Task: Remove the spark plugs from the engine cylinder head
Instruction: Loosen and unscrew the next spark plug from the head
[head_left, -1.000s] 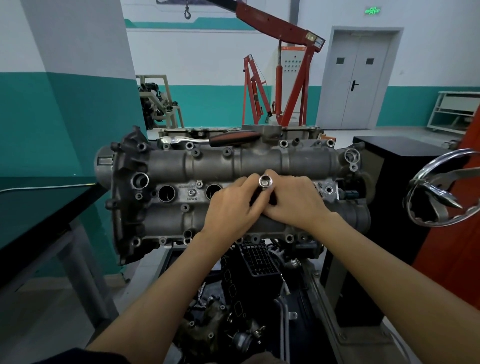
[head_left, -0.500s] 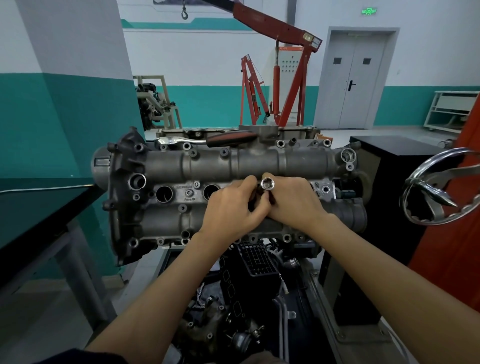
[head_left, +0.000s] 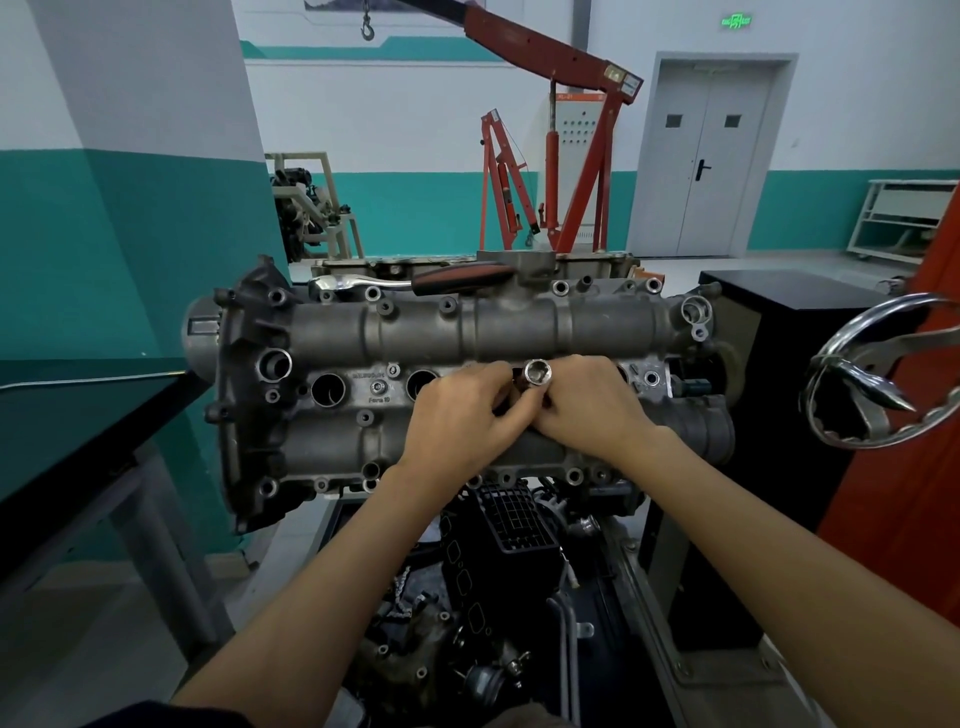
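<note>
Chrome-bright, a spark plug socket (head_left: 537, 372) stands upright with its open mouth up, over the third well along the middle of the engine cylinder head (head_left: 467, 332). Both hands meet around its shaft: the left hand (head_left: 457, 415) curls its fingers against it from the left, and the right hand (head_left: 592, 405) pinches it from the right just under the rim. Whether a plug sits inside the socket cannot be told. Two open spark plug wells (head_left: 328, 391) show dark and round to the left of the hands. Along the far edge of the head lies a ratchet (head_left: 415, 280) with a chrome head and a red-and-black grip. Left of the engine is a dark tabletop (head_left: 78, 415); to the right hangs a chrome handwheel (head_left: 878, 374). Behind stands a red engine hoist (head_left: 566, 145) before a grey double door (head_left: 701, 156).
</note>
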